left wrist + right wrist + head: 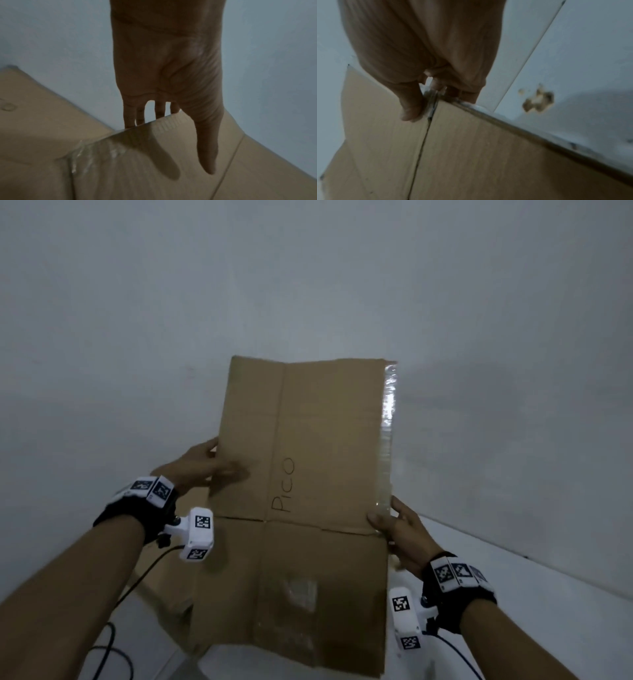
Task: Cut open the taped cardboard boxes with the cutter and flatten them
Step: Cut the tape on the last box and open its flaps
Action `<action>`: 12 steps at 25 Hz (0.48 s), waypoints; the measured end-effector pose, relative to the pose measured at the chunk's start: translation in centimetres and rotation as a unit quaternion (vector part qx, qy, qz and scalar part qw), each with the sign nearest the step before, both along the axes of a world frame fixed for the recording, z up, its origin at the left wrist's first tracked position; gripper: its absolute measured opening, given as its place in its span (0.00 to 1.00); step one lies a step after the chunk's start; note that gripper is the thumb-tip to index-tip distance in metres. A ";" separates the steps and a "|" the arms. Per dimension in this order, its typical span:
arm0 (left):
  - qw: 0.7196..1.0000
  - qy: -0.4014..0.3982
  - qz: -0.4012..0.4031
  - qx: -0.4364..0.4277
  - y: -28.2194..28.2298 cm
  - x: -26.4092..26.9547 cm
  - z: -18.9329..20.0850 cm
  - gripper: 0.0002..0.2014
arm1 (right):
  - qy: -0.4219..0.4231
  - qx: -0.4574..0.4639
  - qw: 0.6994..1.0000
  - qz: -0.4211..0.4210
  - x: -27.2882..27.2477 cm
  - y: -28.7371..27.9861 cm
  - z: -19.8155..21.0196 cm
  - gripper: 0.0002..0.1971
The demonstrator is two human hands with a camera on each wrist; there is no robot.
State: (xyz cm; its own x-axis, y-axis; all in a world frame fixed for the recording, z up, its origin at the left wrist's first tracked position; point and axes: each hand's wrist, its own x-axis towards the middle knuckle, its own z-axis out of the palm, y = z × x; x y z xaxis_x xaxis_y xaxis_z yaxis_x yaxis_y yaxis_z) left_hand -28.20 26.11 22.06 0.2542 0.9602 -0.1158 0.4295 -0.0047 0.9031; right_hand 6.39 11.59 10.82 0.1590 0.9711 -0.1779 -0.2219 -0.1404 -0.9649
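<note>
1. Already flattened: cardboard box (301, 474) held upright in the air before the wall (308, 285), clear tape (388, 419) along its right edge.
2. Pinched at both side edges: left hand (195, 467) thumb in front, fingers behind; right hand (400, 529) likewise.
3. Probably light, fairly stiff, prone to fold at the creases; slippery on tape, so best gripped on bare board.

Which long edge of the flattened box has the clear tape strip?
The edge on the right hand side of the flattened box: shiny tape strip runs along it. The left hand side is bare cardboard.
</note>
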 end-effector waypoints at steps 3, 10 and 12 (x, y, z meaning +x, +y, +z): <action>0.997 0.015 0.081 0.003 1.3 -5.4 -2.6 0.62 | 0.025 -0.029 0.999 0.020 -5.0 2.9 -1.0 0.17; 0.970 0.236 0.050 -0.040 4.4 -9.9 -8.0 0.47 | 0.079 -0.178 0.979 -0.055 -13.7 13.1 -7.5 0.22; 0.948 0.311 0.023 -0.067 4.3 -11.4 -11.7 0.46 | 0.058 -0.203 0.975 -0.068 -14.3 17.3 -12.8 0.25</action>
